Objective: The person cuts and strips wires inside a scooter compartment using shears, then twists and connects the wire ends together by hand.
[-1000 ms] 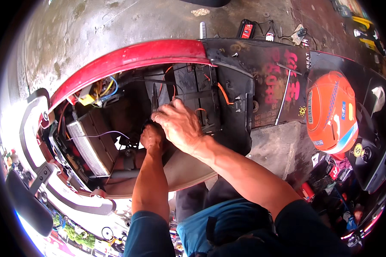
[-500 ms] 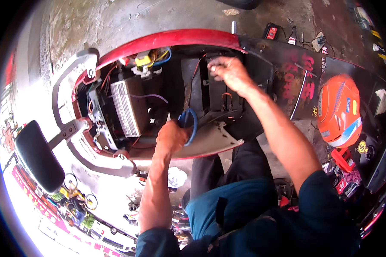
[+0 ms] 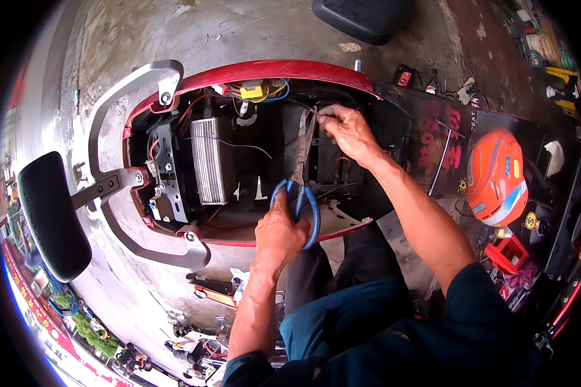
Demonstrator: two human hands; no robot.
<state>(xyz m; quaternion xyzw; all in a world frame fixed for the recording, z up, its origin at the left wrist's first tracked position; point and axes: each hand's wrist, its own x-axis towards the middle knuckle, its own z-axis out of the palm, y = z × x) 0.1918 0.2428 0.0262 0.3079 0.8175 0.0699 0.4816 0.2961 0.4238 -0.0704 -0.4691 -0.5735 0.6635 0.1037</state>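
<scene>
My left hand [image 3: 281, 235] grips a pair of scissors [image 3: 299, 171] by the blue loop handles, the blades angled away from me. Their tips reach the fingertips of my right hand [image 3: 348, 132], which are pinched together on what looks like a thin dark wire. Both hands are over the open body of a red scooter [image 3: 271, 68]. The battery-like black block [image 3: 329, 151] lies beneath my right hand. Left of the scissors, a loose purple wire [image 3: 239, 144] crosses a finned silver metal box [image 3: 211, 161].
A silver grab rail [image 3: 103, 109] with a black backrest [image 3: 55, 216] closes off the left end. An orange helmet [image 3: 497, 177] rests at the right, by a metal rod [image 3: 442, 158]. A black seat [image 3: 358, 16] and a red-black meter [image 3: 404, 78] lie on the far floor.
The scissors have swung away from me, their blades now showing up to my right fingertips. My right hand stays pinched near the same spot. My view has shifted a little.
</scene>
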